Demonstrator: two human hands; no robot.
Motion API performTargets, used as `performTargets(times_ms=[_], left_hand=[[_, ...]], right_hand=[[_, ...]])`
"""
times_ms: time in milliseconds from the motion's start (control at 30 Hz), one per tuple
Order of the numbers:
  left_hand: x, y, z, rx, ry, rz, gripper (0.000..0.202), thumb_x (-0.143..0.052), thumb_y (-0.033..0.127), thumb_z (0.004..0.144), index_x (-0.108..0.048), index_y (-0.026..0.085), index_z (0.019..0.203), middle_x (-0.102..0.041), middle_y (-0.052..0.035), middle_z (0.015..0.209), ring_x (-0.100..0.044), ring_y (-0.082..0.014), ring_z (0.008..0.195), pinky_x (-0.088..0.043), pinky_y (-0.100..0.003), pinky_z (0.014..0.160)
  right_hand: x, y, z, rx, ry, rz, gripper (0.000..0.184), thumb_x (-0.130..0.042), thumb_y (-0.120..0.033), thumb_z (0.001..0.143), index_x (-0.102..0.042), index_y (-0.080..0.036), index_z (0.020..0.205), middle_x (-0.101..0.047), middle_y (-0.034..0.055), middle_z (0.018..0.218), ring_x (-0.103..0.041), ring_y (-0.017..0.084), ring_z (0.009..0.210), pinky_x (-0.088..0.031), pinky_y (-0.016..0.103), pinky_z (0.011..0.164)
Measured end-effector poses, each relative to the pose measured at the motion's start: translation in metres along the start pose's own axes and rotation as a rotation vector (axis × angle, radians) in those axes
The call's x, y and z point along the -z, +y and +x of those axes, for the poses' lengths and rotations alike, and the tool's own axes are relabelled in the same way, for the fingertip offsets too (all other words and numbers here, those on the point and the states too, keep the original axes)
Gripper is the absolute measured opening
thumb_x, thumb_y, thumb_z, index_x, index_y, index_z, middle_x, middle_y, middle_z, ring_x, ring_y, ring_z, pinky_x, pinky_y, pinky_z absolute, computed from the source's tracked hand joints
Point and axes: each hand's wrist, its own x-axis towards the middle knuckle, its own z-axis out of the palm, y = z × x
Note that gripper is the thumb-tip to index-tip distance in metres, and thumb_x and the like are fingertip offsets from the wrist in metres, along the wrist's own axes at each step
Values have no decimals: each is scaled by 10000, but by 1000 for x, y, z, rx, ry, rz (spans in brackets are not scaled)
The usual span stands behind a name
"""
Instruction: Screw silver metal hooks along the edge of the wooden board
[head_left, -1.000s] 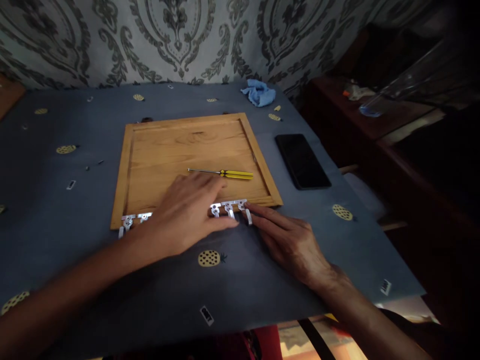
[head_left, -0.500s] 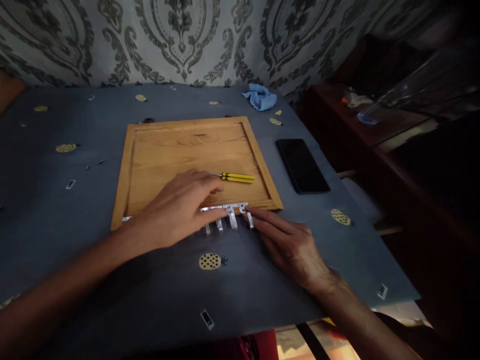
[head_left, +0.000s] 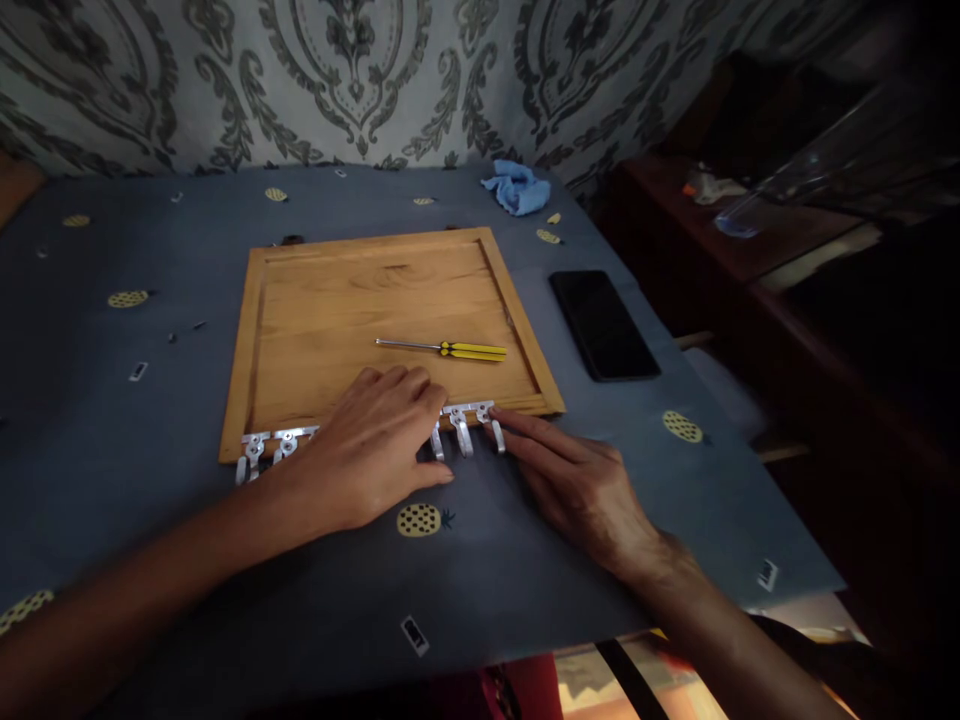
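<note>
A silver metal hook rail (head_left: pixel 459 412) with several hooks lies along the near edge of a framed wooden board (head_left: pixel 345 285). My left hand (head_left: pixel 367 450) rests over the rail's middle and hides part of it. Its thumb is apart from the fingers, below the rail. At the rail's right end, my right hand (head_left: pixel 577 480) has its fingertips closed on the last hook. A yellow and black screwdriver (head_left: pixel 472 351) lies on the board's panel, beyond my left hand, its shaft pointing left.
A black phone (head_left: pixel 604 325) lies to the right of the board. The blue crumpled cloth (head_left: pixel 517 188) sits at the table's back right. Small dark pieces (head_left: pixel 172 338) lie left of the board on the pineapple-patterned tablecloth (head_left: pixel 540 620). A patterned curtain (head_left: pixel 360 80) hangs behind.
My left hand has moved down and toward me, onto the rail, uncovering the screwdriver's shaft and the rail's left-hand hooks. My right hand stays at the rail's right end.
</note>
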Motion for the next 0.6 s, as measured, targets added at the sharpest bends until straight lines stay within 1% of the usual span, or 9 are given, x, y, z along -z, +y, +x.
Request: performTargets(times_ms=[200,400,533,600], left_hand=[[-3,-2,-1,-8,19,-22,348,-757,402,798,-532,183,947,-595,-45,1016,-574,-255,977,-429,-368,826],[-4,-2,0,-3,5,1,354,-746,422,805,-532,187,963,-593,-43,1013,-577,-248,959,-432,-370,823],[-3,-2,0,-2,12,-16,352,-760,405,791,-539,185,954,-600,-45,1009,-577,-251,953,-433,-374,822],[-1,-1,1,16,-2,-33,368,-772,412,775,-545,182,952,-605,-45,1000,-578,-257,949,-432,-377,815]], right_hand=[[0,0,1,9,9,-14,368,-463,-66,925,-670,-216,1189,-698,74,1240,-738,177,965,-642,284,751],[0,0,0,-5,10,0,360,-476,-77,926,-674,-222,1189,-699,70,1239,-734,178,981,-639,276,773],[0,0,0,-12,3,27,421,-473,-65,918,-640,-260,1252,-684,51,1268,-725,176,1009,-639,294,797],[-1,0,0,-6,11,24,408,-472,-67,921,-645,-252,1241,-686,55,1265,-723,176,1014,-639,290,791]])
